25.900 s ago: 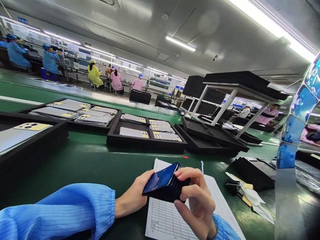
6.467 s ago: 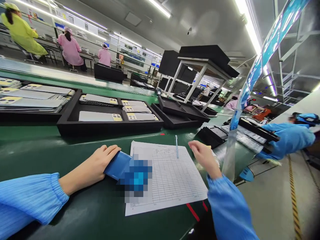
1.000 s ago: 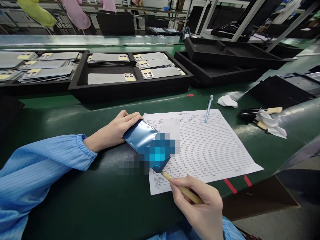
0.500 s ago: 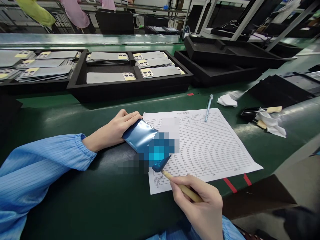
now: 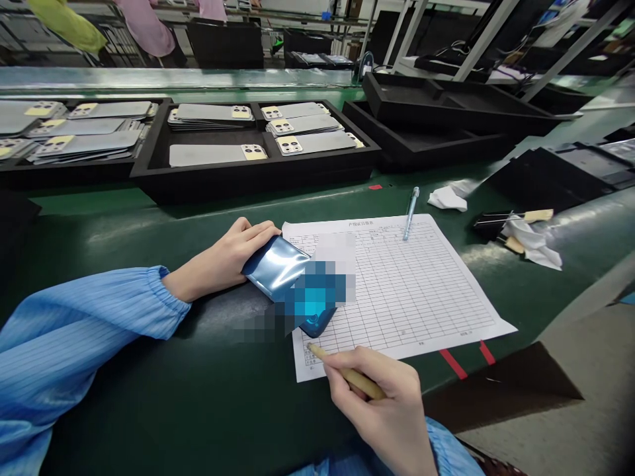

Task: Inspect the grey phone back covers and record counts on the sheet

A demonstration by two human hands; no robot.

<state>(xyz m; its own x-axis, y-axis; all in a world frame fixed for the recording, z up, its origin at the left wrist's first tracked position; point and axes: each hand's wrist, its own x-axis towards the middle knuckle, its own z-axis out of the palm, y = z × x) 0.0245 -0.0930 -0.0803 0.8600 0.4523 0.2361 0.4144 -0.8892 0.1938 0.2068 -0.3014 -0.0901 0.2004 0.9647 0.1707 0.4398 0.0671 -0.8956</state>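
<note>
Centrally, just left of the middle of the frame, a blue phone (image 5: pixel 275 268) lay at a slant, its upper left end gripped by the left hand (image 5: pixel 225 259). Its lower right end overlapped the left side of a printed sheet (image 5: pixel 426 297); pixelation hid part of both. Right hand (image 5: pixel 380 390), lower centre, was closed around a yellowish stick (image 5: pixel 364 382), held like a pencil. The stick's tip was over the sheet's lower left corner, near the phone's lower end but apart from it; contact with the paper could not be told.

A light blue pen (image 5: pixel 411 213) lay across the sheet's top edge. Red tape (image 5: pixel 453 363) showed on the dark green worktop (image 5: pixel 163 403), just below the sheet. Crumpled tissue (image 5: pixel 448 198) lay right of the pen, with a black clip (image 5: pixel 489 226) farther right.

Upper left to centre: two black trays, a left tray (image 5: pixel 74 177) and a divided tray (image 5: pixel 248 182), both bearing pale panels (image 5: pixel 211 155) with camera cutouts. Upper right: stacked trays (image 5: pixel 446 109), tilted. Far upper left: one person (image 5: pixel 69 25) in yellow, another (image 5: pixel 146 28) in pink.
</note>
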